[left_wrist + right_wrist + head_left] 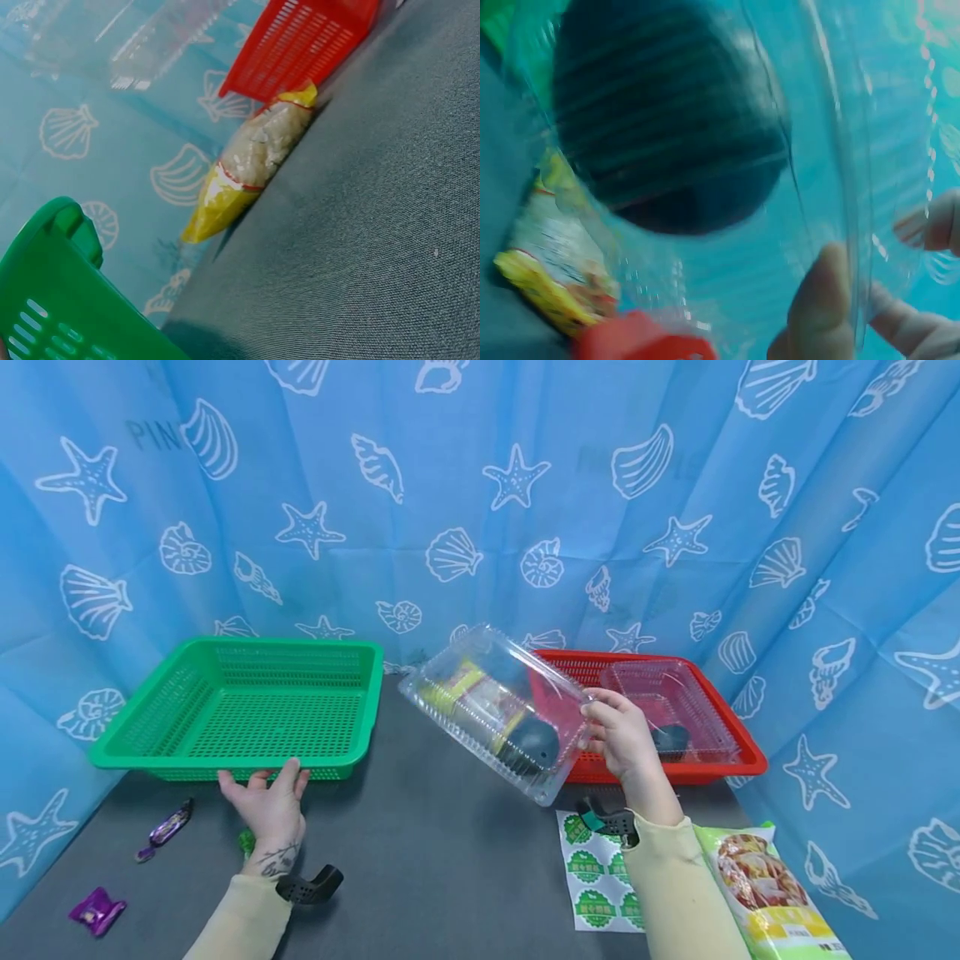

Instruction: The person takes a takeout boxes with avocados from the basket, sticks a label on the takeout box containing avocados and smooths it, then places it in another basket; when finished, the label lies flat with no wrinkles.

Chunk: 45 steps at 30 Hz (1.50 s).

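My right hand (621,735) grips the right edge of a clear plastic clamshell box (480,752), held tilted above the table. A dark rounded object (671,120) shows through the plastic in the right wrist view. Seen through the box, a bag with yellow ends (251,154) lies on the table by the red basket (307,49). My left hand (266,810) touches the front rim of the green basket (240,762), fingers spread against its near wall. That basket's mesh floor shows bare.
Inside the red basket sits another clear box (675,693), near a dark object (670,739). A sheet of green stickers (596,906) and a snack bag (772,885) lie front right. Purple-wrapped candies (97,912) lie front left, with a small green item (246,841) beside my left wrist.
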Each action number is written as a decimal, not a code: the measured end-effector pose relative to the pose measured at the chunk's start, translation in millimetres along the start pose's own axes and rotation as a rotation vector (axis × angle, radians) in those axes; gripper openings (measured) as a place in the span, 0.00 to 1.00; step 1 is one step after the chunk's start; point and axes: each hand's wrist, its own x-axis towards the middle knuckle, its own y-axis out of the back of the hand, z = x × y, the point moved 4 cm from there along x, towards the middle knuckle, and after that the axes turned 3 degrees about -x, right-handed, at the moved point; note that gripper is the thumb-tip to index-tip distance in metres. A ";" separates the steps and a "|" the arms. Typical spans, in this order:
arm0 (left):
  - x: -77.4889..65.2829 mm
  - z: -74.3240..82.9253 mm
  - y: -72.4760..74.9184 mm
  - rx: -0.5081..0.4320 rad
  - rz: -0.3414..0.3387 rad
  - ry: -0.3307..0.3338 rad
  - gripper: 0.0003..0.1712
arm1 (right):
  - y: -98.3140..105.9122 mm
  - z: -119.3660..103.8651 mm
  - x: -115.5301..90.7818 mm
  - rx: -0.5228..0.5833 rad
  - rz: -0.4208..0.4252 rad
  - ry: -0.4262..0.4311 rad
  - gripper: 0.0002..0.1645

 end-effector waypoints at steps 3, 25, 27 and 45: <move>1.3 -1.3 0.0 -0.001 0.000 -0.004 0.62 | -15.1 7.3 -4.3 -0.012 -0.129 -0.028 0.15; 2.0 2.3 -0.3 0.028 -0.006 -0.031 0.60 | -63.9 99.3 0.3 -0.183 -0.531 -0.109 0.23; 1.4 3.0 -0.6 0.035 -0.002 -0.028 0.60 | -66.7 105.2 0.6 -0.195 -0.524 -0.137 0.24; -72.1 50.7 -16.7 0.609 -0.361 0.319 0.46 | -55.5 95.4 -56.4 -0.415 -0.212 -0.092 0.36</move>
